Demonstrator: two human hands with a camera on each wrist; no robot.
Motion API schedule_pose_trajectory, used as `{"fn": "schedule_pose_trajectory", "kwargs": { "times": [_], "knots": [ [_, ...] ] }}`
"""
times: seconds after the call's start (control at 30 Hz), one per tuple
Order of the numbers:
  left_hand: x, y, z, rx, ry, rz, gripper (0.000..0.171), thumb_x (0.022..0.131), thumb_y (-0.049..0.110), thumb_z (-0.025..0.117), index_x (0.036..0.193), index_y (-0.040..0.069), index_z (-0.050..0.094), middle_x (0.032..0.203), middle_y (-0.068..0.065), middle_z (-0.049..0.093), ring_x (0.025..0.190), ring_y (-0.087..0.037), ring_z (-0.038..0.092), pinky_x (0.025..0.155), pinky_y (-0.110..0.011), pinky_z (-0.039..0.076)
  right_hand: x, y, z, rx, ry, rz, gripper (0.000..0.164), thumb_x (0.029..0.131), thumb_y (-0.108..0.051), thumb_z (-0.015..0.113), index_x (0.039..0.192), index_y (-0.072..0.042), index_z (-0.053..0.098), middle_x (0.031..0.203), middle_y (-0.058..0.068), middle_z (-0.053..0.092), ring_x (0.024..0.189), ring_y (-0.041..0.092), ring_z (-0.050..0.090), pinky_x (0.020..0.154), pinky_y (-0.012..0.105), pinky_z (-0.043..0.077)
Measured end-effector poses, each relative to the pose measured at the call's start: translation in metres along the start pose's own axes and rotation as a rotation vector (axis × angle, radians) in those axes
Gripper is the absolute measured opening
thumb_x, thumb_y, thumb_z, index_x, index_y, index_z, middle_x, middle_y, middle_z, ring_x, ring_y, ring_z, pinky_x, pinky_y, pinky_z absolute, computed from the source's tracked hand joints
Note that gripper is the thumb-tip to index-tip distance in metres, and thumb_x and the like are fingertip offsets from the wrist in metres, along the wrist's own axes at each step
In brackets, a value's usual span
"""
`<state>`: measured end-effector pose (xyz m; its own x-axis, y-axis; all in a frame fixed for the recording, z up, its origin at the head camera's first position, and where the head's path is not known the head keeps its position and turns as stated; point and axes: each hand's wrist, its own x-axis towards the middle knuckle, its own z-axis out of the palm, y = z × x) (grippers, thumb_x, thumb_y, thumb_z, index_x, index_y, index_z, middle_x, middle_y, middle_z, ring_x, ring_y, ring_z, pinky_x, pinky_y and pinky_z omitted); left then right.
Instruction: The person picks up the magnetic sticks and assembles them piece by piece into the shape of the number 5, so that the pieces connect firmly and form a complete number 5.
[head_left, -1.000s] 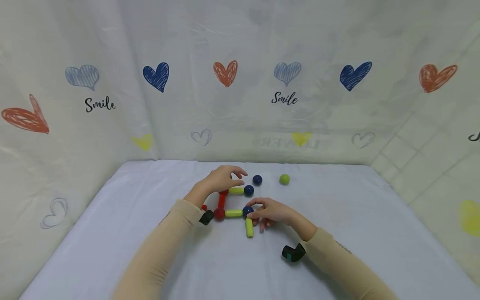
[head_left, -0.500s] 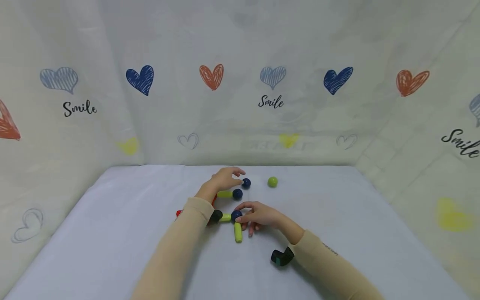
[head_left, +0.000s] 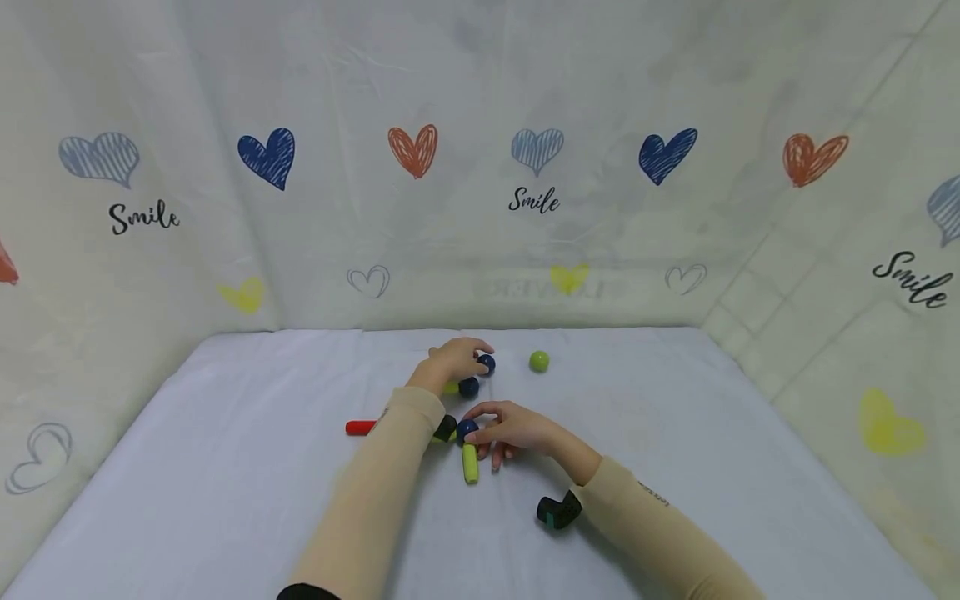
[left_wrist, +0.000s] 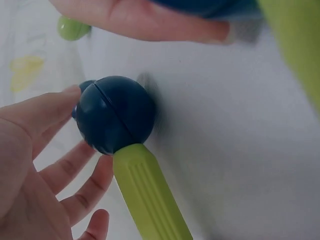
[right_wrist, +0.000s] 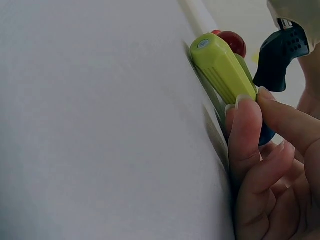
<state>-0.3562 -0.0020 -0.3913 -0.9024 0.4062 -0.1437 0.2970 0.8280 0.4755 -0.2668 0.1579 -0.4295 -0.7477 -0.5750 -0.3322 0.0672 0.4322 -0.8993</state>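
My left hand (head_left: pixel 452 360) reaches over the toy parts and pinches a loose blue ball (head_left: pixel 487 364) between thumb and fingers. In the left wrist view that ball (left_wrist: pixel 85 86) is mostly hidden behind a nearer blue ball (left_wrist: pixel 117 115), which is joined to a light-green rod (left_wrist: pixel 150 195). My right hand (head_left: pixel 517 429) grips another blue ball (head_left: pixel 465 428), where a green rod (head_left: pixel 470 464) points toward me. Close by the right fingertips in the right wrist view are this green rod (right_wrist: pixel 222 67) and a dark red ball (right_wrist: pixel 233 43). The left forearm hides much of the joined frame.
A lime-green ball (head_left: pixel 538 361) lies at the back of the white-covered table (head_left: pixel 637 400). A red rod (head_left: pixel 361 427) shows left of the left sleeve. Dark wrist cameras (head_left: pixel 558 512) hang under both wrists. A cloth printed with hearts (head_left: pixel 412 150) stands behind.
My left hand has moved right across the frame to the loose blue ball and closed its fingers on it. The right hand keeps its hold. The head view has shifted a little.
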Motion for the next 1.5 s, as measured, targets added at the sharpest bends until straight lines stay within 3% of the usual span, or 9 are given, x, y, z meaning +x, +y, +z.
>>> {"fn": "schedule_pose_trajectory", "kwargs": {
  "times": [0.33,0.57,0.87,1.07,1.33,1.5],
  "knots": [
    [0.003,0.004,0.004,0.083,-0.004,0.002,0.029,0.098,0.02,0.071,0.126,0.019,0.066,0.136,-0.008,0.062,0.125,-0.028,0.056,0.111,-0.068,0.024,-0.002,-0.001,0.0,-0.005,0.021,0.01,0.039,0.1,-0.019,0.068,0.135,-0.006,0.057,0.076,0.004,0.07,0.052,0.011,0.062,0.051,0.02,0.041],
    [-0.004,0.005,-0.004,0.04,0.01,-0.007,0.031,0.097,0.02,0.071,0.128,0.021,0.065,0.135,-0.008,0.062,0.121,-0.028,0.055,0.109,-0.065,0.026,0.0,0.0,0.002,0.011,0.015,0.01,0.038,0.101,-0.019,0.068,0.135,-0.007,0.058,0.077,0.004,0.07,0.052,0.011,0.062,0.052,0.02,0.041],
    [-0.02,0.002,-0.024,0.072,0.035,0.093,0.033,0.1,0.024,0.069,0.132,0.021,0.064,0.131,-0.006,0.065,0.124,-0.025,0.057,0.107,-0.068,0.028,0.001,0.0,0.0,-0.002,0.022,0.024,0.037,0.1,-0.021,0.069,0.133,-0.007,0.06,0.076,0.005,0.07,0.053,0.013,0.062,0.051,0.021,0.041],
    [-0.041,-0.009,-0.031,0.065,0.03,0.146,0.034,0.1,0.025,0.07,0.133,0.021,0.062,0.132,-0.006,0.066,0.125,-0.026,0.058,0.107,-0.069,0.028,0.001,0.001,-0.001,-0.006,0.034,0.026,0.041,0.1,-0.02,0.069,0.136,-0.006,0.058,0.076,0.005,0.069,0.053,0.012,0.062,0.051,0.021,0.041],
    [-0.084,-0.026,-0.035,0.066,-0.002,0.199,0.035,0.099,0.026,0.071,0.133,0.022,0.064,0.13,-0.003,0.067,0.107,-0.023,0.063,0.098,-0.059,0.035,0.0,0.0,0.001,-0.001,0.038,0.031,0.042,0.1,-0.022,0.069,0.138,-0.007,0.058,0.079,0.004,0.07,0.054,0.012,0.063,0.052,0.021,0.041],
    [-0.107,-0.034,-0.035,0.067,-0.003,0.23,0.036,0.098,0.027,0.072,0.134,0.024,0.064,0.128,0.001,0.068,0.111,-0.021,0.062,0.096,-0.058,0.035,0.001,-0.002,0.001,-0.024,0.04,0.03,0.043,0.101,-0.024,0.068,0.139,-0.006,0.057,0.079,0.004,0.07,0.054,0.011,0.062,0.053,0.02,0.041]
  ]
}}
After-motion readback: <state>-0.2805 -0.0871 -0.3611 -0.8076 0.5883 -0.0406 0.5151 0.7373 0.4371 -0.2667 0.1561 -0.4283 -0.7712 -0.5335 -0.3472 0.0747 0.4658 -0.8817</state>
